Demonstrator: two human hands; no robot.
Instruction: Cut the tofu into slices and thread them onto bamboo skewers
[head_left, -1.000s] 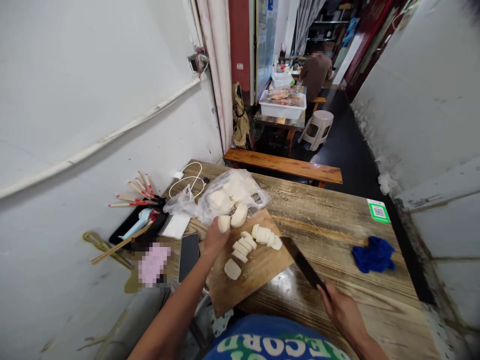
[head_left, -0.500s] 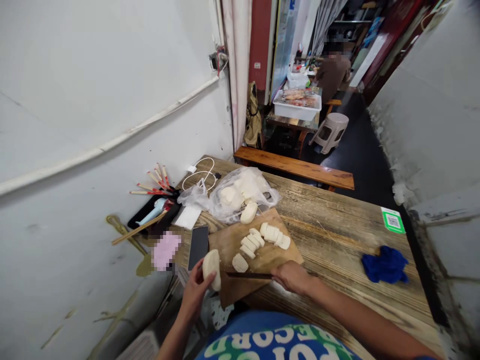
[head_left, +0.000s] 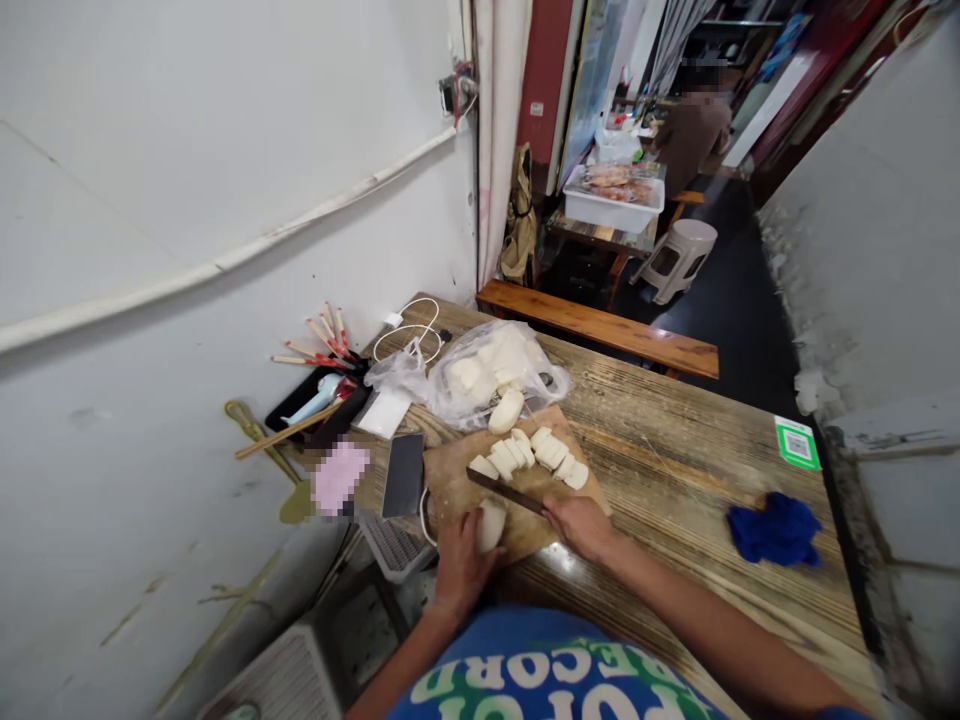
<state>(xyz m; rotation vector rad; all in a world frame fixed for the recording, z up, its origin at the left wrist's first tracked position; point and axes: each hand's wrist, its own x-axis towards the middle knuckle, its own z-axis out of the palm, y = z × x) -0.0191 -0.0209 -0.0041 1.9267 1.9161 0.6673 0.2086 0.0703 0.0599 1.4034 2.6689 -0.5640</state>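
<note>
My left hand [head_left: 463, 560] is closed around a white steamed bun [head_left: 492, 524], which rests at the near edge of the wooden cutting board [head_left: 551, 535]. In my right hand [head_left: 579, 525] is the handle of a knife [head_left: 507, 490]; its dark blade points left across the board, beside the cut slices. One row of bun slices [head_left: 512, 453] lies just beyond the blade, and a second group of slices [head_left: 553, 452] is to its right. A whole bun [head_left: 507, 410] sits at the board's far edge, against a clear plastic bag [head_left: 525, 350] holding more buns.
Left of the board lies a phone [head_left: 404, 475]. Chopsticks and a light-blue tool are in a black holder [head_left: 289, 405] by the wall. A blue cloth [head_left: 775, 528] is on the table's right. Beyond stand a bench [head_left: 600, 325], a stool [head_left: 679, 260] and a seated person [head_left: 690, 135].
My left hand has brought the bun rightward onto the board. The knife has moved away from me, up beside the slices, and several slices have shifted farther away.
</note>
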